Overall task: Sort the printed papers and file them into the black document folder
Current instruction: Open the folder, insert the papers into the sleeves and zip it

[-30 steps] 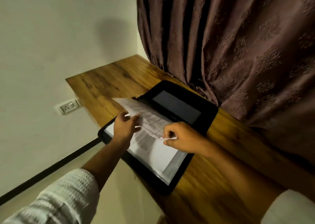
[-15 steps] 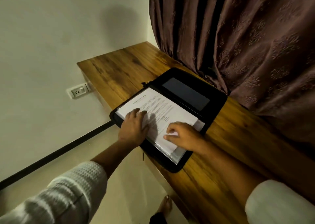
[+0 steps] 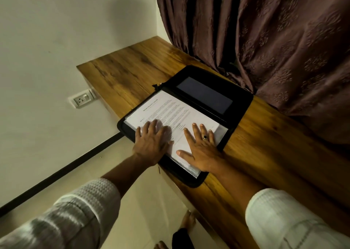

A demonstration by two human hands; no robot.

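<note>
The paper (image 3: 170,110), lifted a second ago, now lies flat in the open folder (image 3: 240,104). The left hand (image 3: 151,140) and right hand (image 3: 200,150) have let go, palms pressing it down; it seems filed.

Dim corner of a room, warm wood against pale plaster

A plain off-white plastered wall (image 3: 56,40) fills the left side and carries a soft grey shadow (image 3: 128,15) near the corner. A long brown wood-grain desk top (image 3: 132,68) runs from that corner toward the lower right, its surface faintly glossy in the low, yellowish light. Along its far edge hangs a heavy brownish-purple fabric curtain (image 3: 265,40) embossed with a floral pattern, its deep folds reaching down to the wood. A white rectangular wall socket plate (image 3: 82,98) sits on the wall just below the desk's left end. A black skirting strip (image 3: 56,175) lines the foot of the wall where it meets the pale cream floor (image 3: 147,201)
</note>
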